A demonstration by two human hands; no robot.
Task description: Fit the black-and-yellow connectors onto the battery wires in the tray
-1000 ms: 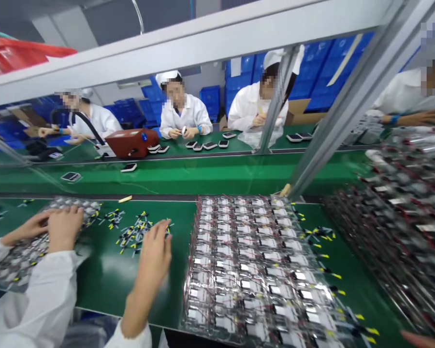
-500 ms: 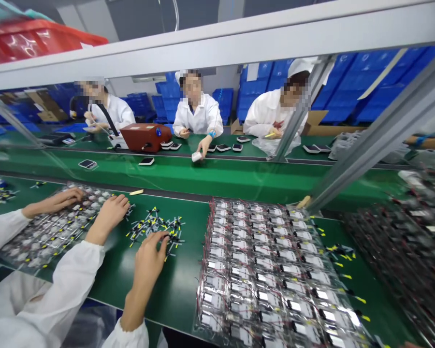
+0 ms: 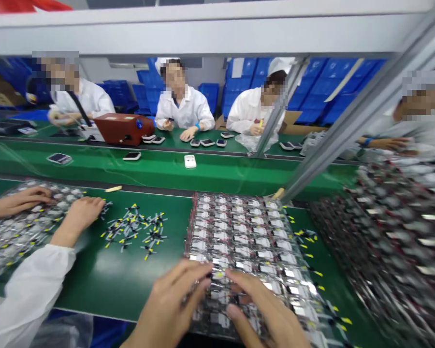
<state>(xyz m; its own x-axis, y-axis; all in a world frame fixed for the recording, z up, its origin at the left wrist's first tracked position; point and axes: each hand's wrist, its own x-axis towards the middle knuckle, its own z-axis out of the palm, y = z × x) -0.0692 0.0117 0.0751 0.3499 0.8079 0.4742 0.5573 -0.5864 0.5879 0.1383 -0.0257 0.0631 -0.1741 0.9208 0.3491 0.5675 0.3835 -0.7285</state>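
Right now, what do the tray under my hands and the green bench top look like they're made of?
The tray looks like thin clear plastic: glossy, see-through, with bright glints along its pockets of small wired parts. Both hands, left hand and right hand, rest on it. The green bench top looks like a smooth, semi-gloss mat, perhaps rubber or vinyl; it shows soft reflections.

Both hands, the left hand (image 3: 174,304) and the right hand (image 3: 266,314), are being rested on the tray of parts (image 3: 246,241). Little wire pieces (image 3: 136,229) are lying left of them, another tray (image 3: 380,241) right.
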